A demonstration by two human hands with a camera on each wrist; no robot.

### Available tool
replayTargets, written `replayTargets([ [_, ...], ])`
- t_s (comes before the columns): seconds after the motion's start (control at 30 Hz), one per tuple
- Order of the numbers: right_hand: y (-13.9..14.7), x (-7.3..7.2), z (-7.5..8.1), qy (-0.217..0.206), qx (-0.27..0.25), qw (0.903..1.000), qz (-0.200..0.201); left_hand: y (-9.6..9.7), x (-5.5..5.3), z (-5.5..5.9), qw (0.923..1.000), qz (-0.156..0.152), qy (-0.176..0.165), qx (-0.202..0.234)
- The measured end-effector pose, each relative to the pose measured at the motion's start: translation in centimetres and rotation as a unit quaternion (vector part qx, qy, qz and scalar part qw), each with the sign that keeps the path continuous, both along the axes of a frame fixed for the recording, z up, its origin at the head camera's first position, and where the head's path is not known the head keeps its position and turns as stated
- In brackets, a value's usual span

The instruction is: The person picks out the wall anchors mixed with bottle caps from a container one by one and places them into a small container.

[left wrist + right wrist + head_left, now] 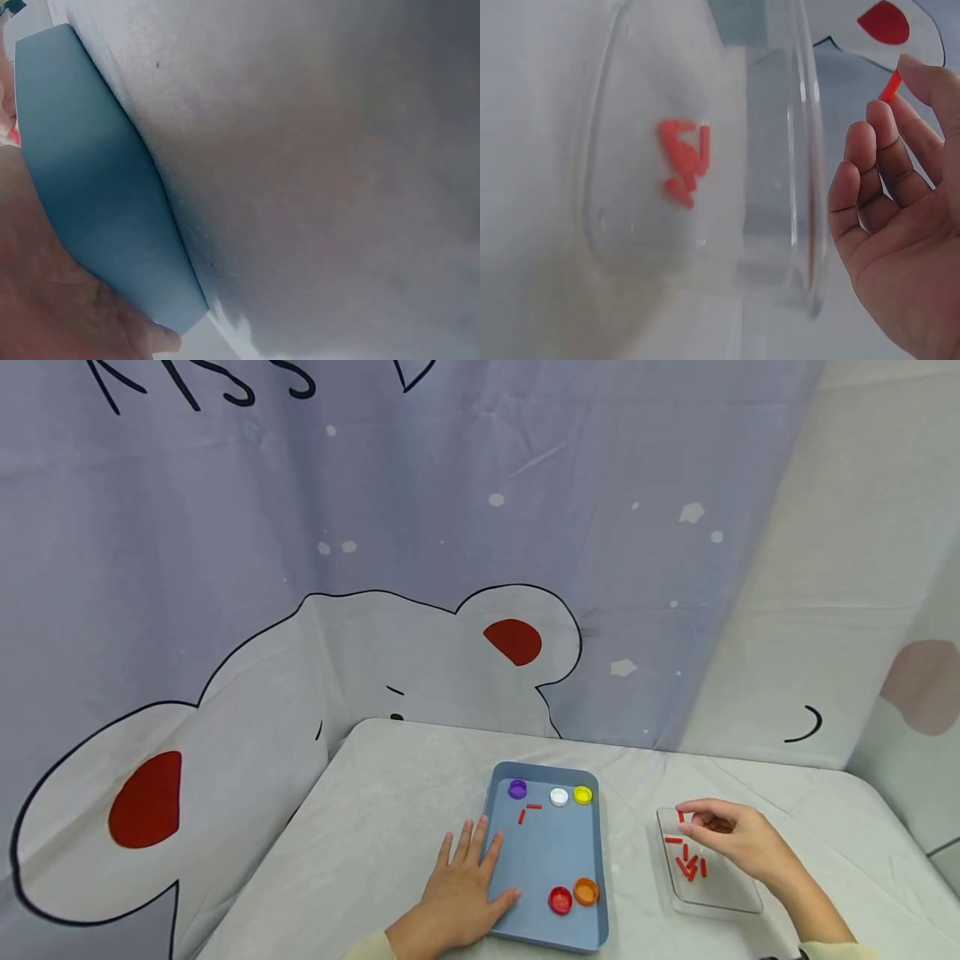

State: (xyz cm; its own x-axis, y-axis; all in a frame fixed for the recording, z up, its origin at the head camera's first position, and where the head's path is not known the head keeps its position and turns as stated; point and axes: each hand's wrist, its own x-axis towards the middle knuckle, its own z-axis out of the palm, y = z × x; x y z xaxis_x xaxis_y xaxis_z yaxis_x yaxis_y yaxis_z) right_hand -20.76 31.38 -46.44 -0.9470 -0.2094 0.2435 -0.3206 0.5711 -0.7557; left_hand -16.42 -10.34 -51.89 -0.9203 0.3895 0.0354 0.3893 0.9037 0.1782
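My right hand (727, 831) pinches a short red stick (890, 86) between thumb and fingertip, above the far end of a clear plastic box (720, 907). Several more red sticks (682, 154) lie loosely in that box. With fingers spread, my left hand (463, 893) rests at the left edge of a blue tray (540, 852). Two red sticks (533, 807) lie at an angle to each other in the tray's upper part. In the left wrist view the tray's outer wall (97, 165) rises beside the palm.
Inside the tray, purple (517, 789), white (558, 797) and yellow (582, 794) round cups stand along the far end. A red cup (560, 900) and an orange cup (586, 891) stand near its close end. A white cloth (390, 793) covers the table; a printed curtain (420, 527) hangs behind.
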Motion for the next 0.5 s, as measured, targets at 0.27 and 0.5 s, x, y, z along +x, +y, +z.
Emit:
replayTargets([
  [0.27,1.5,-0.1,-0.3,-0.016,0.007,0.9998,-0.01,0.1,0.1,0.2,1.0,0.0,-0.001,-0.004],
  [0.5,2.6,0.0,-0.2,-0.03,0.013,0.9994,-0.014,0.2,0.3,1.0,0.9997,0.005,-0.021,-0.005],
])
